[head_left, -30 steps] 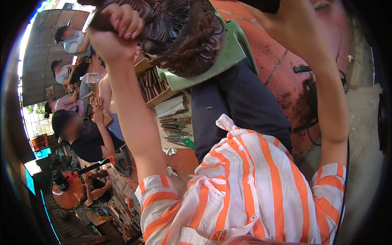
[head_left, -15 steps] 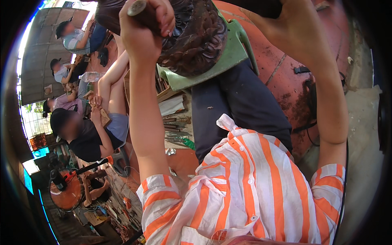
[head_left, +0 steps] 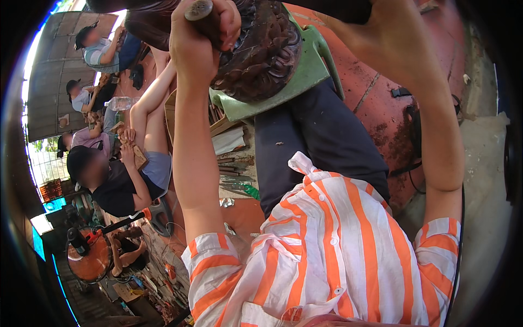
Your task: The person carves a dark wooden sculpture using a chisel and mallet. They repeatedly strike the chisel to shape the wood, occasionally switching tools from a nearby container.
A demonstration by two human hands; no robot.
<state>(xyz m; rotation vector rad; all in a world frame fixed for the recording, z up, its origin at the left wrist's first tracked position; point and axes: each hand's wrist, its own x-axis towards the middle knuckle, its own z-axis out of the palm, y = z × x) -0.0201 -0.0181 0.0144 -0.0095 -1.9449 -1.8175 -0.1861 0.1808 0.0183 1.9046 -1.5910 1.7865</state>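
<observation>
My left hand [head_left: 204,41] is closed around the brown wooden handle [head_left: 198,10] of a carving chisel, its round butt end toward me. The chisel's tip is hidden behind my fingers, against a dark brown carved wood piece [head_left: 267,60] with raised leaf-like relief. This carving rests on a green plastic stool [head_left: 256,108] between my legs. My right hand [head_left: 389,38] is at the top right beside another dark part of the work, with its thumb side stretched along it. The upper edge cuts off its fingers, so I cannot see what they grip.
At the left, several people sit working, one nearby with a small wooden piece [head_left: 140,158]. Chisels and tools [head_left: 234,166] lie by a white paper [head_left: 229,140] left of my legs. A fan [head_left: 90,253] stands lower left. Black straps [head_left: 415,131] lie on the red tiled floor [head_left: 376,103] at right.
My left hand and the chisel handle have shifted slightly to the right. My right hand and the carving stay almost where they were.
</observation>
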